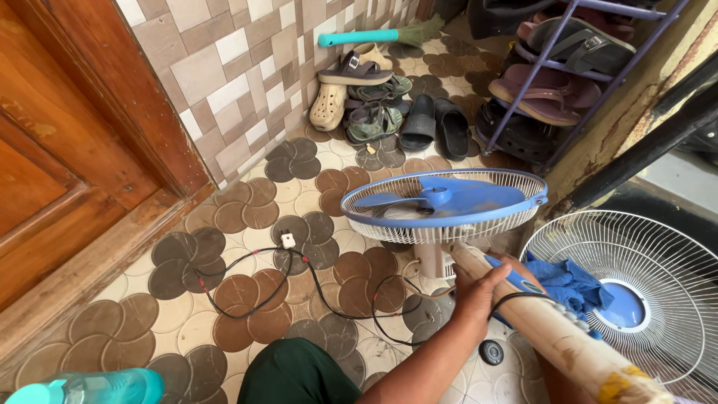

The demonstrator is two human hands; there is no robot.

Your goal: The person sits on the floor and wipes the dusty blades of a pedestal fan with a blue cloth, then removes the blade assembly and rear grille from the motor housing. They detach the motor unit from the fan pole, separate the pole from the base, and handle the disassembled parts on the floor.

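Observation:
My left hand [477,290] grips the cream pole [553,337] of a pedestal fan, which lies tilted across my lap. The fan head [443,200] faces up, with blue blades inside a white rear guard that has a blue rim. A black cord [299,293] runs from the pole under my hand, loops over the tiles and ends in a white plug [288,240]. The detached white front guard [643,299] lies to the right, a blue cloth [570,283] on its near edge. My right hand is hidden behind the pole.
A wooden door [67,172] stands on the left. Sandals and slippers [374,97] lie by the tiled wall, next to a blue shoe rack [568,67] and a teal-handled broom [374,35]. A small black cap [491,352] lies on the floor. A teal bottle [90,387] is at bottom left.

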